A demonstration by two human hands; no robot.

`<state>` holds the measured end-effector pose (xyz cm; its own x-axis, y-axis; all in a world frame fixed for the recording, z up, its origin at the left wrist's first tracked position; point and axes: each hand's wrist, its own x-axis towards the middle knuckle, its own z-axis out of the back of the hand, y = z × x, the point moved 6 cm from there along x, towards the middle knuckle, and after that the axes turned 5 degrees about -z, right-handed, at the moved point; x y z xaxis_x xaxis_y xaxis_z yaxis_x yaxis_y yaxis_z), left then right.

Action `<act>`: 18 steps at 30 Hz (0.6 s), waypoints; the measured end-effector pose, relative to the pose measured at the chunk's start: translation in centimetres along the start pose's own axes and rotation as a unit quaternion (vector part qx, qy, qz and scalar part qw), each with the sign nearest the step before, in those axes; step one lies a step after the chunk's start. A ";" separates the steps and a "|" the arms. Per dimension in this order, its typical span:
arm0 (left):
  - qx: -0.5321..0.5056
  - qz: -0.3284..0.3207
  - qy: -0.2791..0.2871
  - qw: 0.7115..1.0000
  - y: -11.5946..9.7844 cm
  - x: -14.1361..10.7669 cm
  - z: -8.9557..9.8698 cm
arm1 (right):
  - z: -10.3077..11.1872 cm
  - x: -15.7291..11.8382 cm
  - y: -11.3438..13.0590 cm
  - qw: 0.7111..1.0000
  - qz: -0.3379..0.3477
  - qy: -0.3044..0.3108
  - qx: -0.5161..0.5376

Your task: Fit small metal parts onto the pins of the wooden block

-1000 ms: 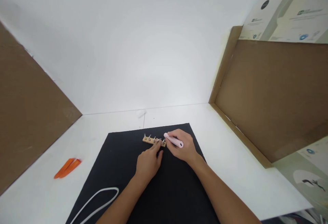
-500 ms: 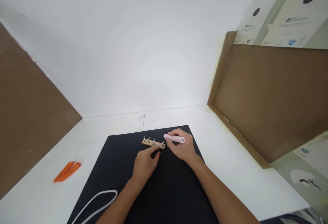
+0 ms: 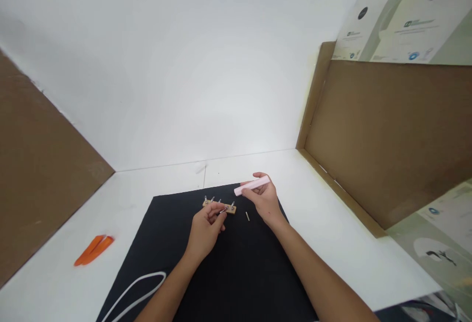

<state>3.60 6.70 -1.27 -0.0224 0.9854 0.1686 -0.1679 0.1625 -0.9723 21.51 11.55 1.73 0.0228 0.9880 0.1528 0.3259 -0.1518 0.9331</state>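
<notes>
My left hand [image 3: 206, 226] is pinched at the front edge of a small wooden strip [image 3: 231, 209]. A thin metal piece [image 3: 223, 210] shows between its thumb and forefinger, too small to name for sure. Several short metal uprights stand along the strip, and part of it is hidden by the fingers. My right hand [image 3: 266, 201] is closed on a pink pen-shaped tool [image 3: 252, 185], raised just right of the strip and tilted up to the right. Below the tool a short metal bit [image 3: 247, 216] lies by itself on the black mat [image 3: 239, 263].
A white cable loop [image 3: 147, 277] lies at the mat's lower left. Orange strips [image 3: 94, 250] rest on the white table [image 3: 55, 282] farther left. Brown cardboard panels [image 3: 383, 140] stand on both sides, and a white wall [image 3: 206, 66] rises behind.
My right hand has lifted and turned the pink tool, so its far end now points up and right. The metal bit has appeared on the mat. My left fingers have curled into a pinch.
</notes>
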 end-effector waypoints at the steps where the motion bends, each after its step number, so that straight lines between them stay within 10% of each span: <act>1: 0.000 -0.002 0.003 1.000 0.0 0.0 -0.1 | -0.1 0.0 -0.1 1.000 -0.005 0.003 0.003; 18: 0.108 -0.068 -0.024 0.992 -0.2 0.1 0.5 | -1.9 -1.6 0.4 0.993 0.004 0.112 -0.033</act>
<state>3.16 6.69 -0.98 -0.0320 0.9510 0.3076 -0.3799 0.2731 -0.8838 19.80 9.89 2.48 -0.1875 0.9570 0.2211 0.2631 -0.1679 0.9500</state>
